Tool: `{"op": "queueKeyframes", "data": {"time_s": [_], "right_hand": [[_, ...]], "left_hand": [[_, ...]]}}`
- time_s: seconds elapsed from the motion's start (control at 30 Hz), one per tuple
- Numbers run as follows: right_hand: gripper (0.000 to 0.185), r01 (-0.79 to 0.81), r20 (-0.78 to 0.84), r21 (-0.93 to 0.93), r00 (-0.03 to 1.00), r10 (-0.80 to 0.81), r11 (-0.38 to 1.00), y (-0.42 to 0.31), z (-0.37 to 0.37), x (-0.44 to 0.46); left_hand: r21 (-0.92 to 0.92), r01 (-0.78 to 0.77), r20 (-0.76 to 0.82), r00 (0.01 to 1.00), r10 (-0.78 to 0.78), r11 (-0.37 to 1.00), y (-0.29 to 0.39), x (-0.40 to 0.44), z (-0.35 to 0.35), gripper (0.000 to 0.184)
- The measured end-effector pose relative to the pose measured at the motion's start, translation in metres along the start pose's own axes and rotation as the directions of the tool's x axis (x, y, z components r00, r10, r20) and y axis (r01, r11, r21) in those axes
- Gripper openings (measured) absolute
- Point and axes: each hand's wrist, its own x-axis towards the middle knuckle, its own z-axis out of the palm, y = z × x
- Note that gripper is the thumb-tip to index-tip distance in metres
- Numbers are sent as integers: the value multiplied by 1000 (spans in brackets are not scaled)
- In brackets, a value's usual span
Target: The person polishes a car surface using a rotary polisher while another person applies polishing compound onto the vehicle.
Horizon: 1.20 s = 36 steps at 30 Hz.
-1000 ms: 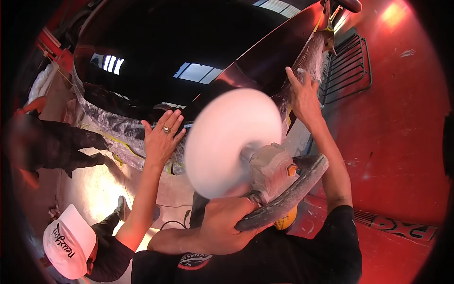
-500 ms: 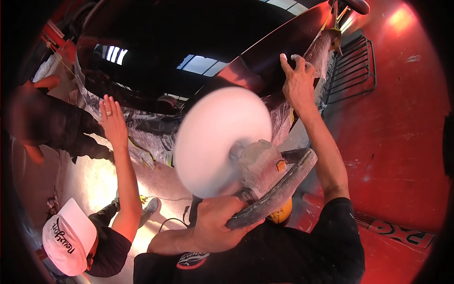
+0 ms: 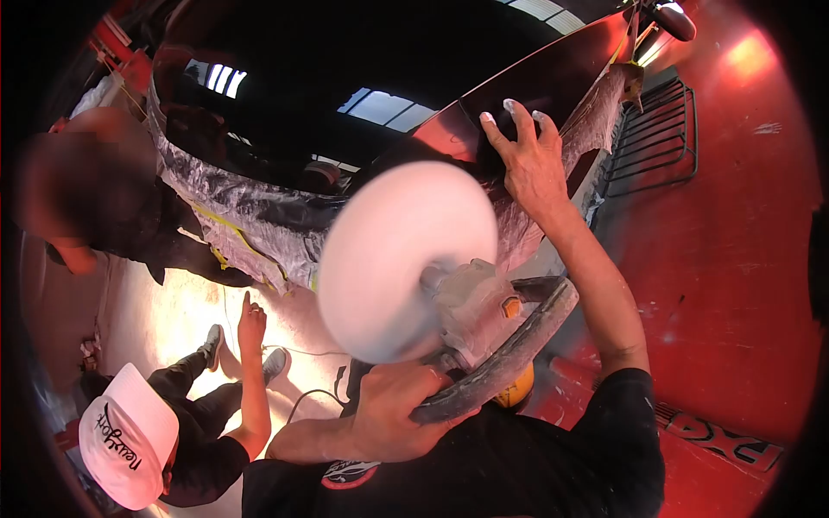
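Observation:
My left hand (image 3: 395,409) is wrapped round the curved dark handle of a polisher (image 3: 477,316). The polisher's large white pad (image 3: 406,259) is blurred by spinning and tilts up beside the glossy black panel (image 3: 294,104). My right hand (image 3: 533,164) is raised over the right side of that panel, its fingers spread and pale at the tips, holding nothing. Whether those fingertips touch the surface cannot be told.
A co-worker in a white cap (image 3: 129,432) stands at the lower left, one hand pointing. Another person (image 3: 95,186) bends at the left. Masking plastic (image 3: 250,211) skirts the panel. A red vehicle side (image 3: 708,285) and black rack (image 3: 654,138) are at the right. A cable crosses the floor.
My right hand has moved left onto the panel's side, fingers spreading. The capped co-worker's hand has dropped away from the panel. The person at the left has leaned towards it.

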Motion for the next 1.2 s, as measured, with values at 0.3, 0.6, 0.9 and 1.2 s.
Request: {"op": "queueKeyframes", "data": {"time_s": [0.3,0.6,0.9,1.2], "right_hand": [[50,206,-41,95,978,-203,974,-26,-14,3],[49,-524,468,658,847,252,541,-2,-63,-158],[131,-748,841,441,537,-64,-496,-72,-171,-289],[144,-895,881,429,444,164,119,-56,-219,-236]], "left_hand": [[40,69,38,997,-70,997,-6,-15,1,39],[-63,133,-39,990,-136,989,-8,-11,4,38],[-288,294,-77,941,-328,911,-28,13,5,30],[-660,226,-189,873,-449,717,-63,14,4,34]]}}
